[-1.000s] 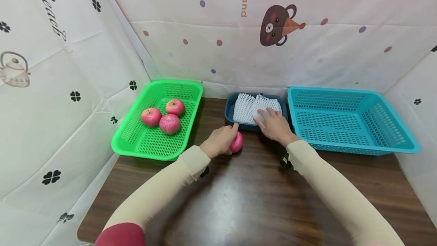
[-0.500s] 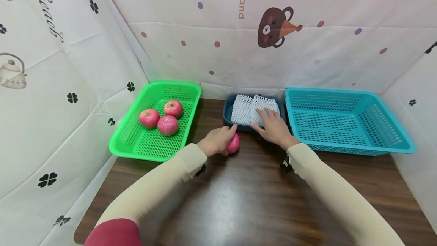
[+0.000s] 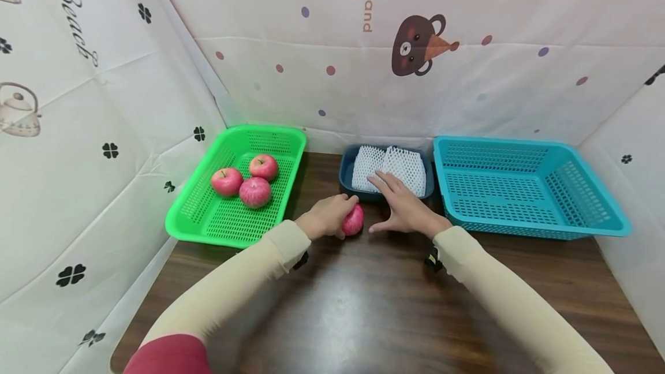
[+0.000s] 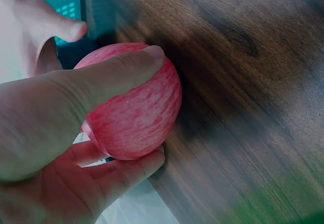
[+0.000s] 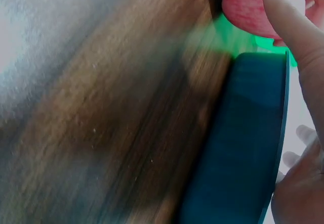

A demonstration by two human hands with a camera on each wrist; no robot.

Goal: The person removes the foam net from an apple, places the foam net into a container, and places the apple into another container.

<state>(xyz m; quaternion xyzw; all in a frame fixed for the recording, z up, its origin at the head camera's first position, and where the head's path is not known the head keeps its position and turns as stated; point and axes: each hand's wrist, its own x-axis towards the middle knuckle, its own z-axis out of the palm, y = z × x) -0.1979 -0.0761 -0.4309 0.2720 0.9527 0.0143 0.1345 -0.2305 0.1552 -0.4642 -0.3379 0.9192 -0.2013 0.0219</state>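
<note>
My left hand [image 3: 327, 216] grips a red apple [image 3: 354, 221] low over the table, in front of the small dark blue basket [image 3: 345, 175]. In the left wrist view its thumb lies across the top of the apple [image 4: 147, 113], with fingers curled beneath. My right hand [image 3: 407, 208] is spread with nothing in it, just right of the apple. Its fingertips are at the basket's front rim, overlapping two white foam net sleeves [image 3: 408, 168] that lie inside. In the right wrist view the right thumb [image 5: 288, 19] overlaps the apple, and the basket's wall [image 5: 238, 138] runs beside the hand.
To the left stands a green basket [image 3: 174, 225] holding three red apples [image 3: 255, 192]. A larger light blue basket [image 3: 525, 189] sits to the right, close beside the dark blue one. A printed cloth [image 3: 312, 74] hangs behind the brown wooden table [image 3: 332, 316].
My right hand has drawn back from the foam net sleeves, moving left and toward me, its thumb now near the apple. My left hand keeps the apple in nearly the same place.
</note>
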